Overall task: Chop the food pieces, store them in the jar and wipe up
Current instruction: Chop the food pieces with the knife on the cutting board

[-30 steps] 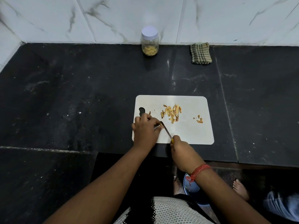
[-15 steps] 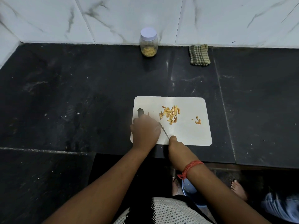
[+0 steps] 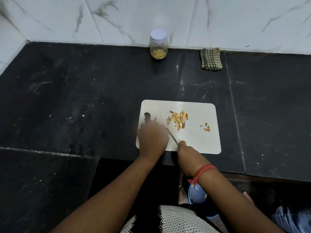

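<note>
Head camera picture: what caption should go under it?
Two hands chop food with a knife on a white board; jar waits behind.

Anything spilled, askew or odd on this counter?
Nothing stands out. Chopped pieces and a few scraps all lie on the cutting board; the jar stands upright, lid on, and the cloth lies folded by the wall.

A cutting board (image 3: 198,140) is lying on the counter (image 3: 84,106). Food pieces (image 3: 178,121) are sitting on the board. Behind the board, a jar (image 3: 158,44) and a folded cloth (image 3: 210,59) are standing against the wall, the cloth right of the jar.
</note>
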Demonstrator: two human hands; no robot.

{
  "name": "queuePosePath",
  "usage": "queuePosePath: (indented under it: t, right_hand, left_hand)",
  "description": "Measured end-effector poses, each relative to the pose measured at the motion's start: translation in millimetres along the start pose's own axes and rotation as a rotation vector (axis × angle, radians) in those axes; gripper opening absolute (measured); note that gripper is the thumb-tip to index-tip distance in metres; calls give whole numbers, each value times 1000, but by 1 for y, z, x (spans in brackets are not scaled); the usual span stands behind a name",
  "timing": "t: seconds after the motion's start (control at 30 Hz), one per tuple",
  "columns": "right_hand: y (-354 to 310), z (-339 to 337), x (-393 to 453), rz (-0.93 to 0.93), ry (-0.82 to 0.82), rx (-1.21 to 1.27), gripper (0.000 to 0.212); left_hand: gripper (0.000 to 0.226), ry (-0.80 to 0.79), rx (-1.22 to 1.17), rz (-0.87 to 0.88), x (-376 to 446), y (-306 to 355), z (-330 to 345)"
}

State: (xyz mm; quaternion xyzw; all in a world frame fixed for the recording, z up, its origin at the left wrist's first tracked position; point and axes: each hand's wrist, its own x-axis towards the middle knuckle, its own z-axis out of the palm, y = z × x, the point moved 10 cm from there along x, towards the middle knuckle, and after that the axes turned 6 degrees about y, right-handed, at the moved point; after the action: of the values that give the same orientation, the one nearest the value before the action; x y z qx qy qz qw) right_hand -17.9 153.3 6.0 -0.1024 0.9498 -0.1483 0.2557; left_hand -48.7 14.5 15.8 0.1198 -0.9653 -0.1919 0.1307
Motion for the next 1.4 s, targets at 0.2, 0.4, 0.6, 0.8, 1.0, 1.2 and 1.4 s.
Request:
queuePosePath:
  t: [0.2,0.4,0.6,0.8,1.0,1.2,1.4]
  right_hand:
    - [-4,6,-3,-22,19,-30,26]
    - [0,7,-2,-25,32,-27,27]
    - [4,6,-5,-25,35,-19,21]
    - [13,14,-10,21,-19,42,19]
    - [21,15,-27,-15,-26,-34,27]
    - [20,-1,-20,-63,99,116,14]
    - [13,-1,-8,-73,72,104,15]
  left_hand:
    - [15,25,-14,15,-2,0,-1]
    - [15,23,-19,-35,-1,-2,2]
    - [13,32,-9,-50,-3,-3,1]
    - [11,56,-10,-34,-3,-2,-1]
    - [9,28,-21,-36,-3,-2,0]
    - [11,-9,-61,-37,-4,-5,2]
    - [13,-10,-104,-91,-5,-9,4]
